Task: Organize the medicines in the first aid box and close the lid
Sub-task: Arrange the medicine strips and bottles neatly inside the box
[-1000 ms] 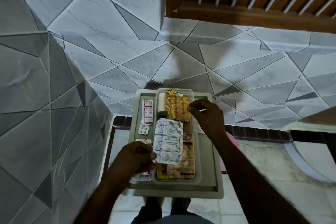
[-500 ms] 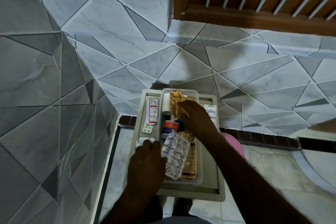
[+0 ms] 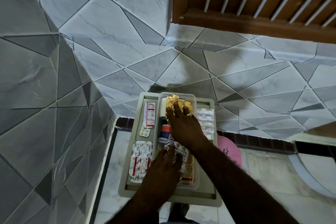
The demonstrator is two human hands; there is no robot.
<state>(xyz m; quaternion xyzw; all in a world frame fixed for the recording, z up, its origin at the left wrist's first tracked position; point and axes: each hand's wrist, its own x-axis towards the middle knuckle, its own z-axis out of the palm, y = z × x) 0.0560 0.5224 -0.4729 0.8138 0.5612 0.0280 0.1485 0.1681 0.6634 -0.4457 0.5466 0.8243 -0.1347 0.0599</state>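
Note:
A clear first aid box (image 3: 192,96) stands on a grey tray (image 3: 196,199). My right hand (image 3: 183,125) lies flat with straight fingers on a crumpled gold foil strip (image 3: 174,99) at the box's far end. My left hand (image 3: 163,167) rests on a silver blister strip (image 3: 179,148) in the box's near half, fingers fairly straight. A red-and-blue tube (image 3: 165,131) and a white roll (image 3: 163,107) lie along the box's left side. An orange-printed pack (image 3: 189,169) shows under the silver strip.
On the tray left of the box lie a red-and-white strip (image 3: 150,114), a small strip of yellow pills (image 3: 145,132) and a large silver-and-red blister (image 3: 141,160). Another silver strip (image 3: 206,122) lies right of the box. A pink lid (image 3: 230,151) sits beyond the tray; tiled walls close by.
My right hand went from holding the gold strip's edge to pressing flat on it. My left hand carried the silver blister strip into the box and now rests on top of it.

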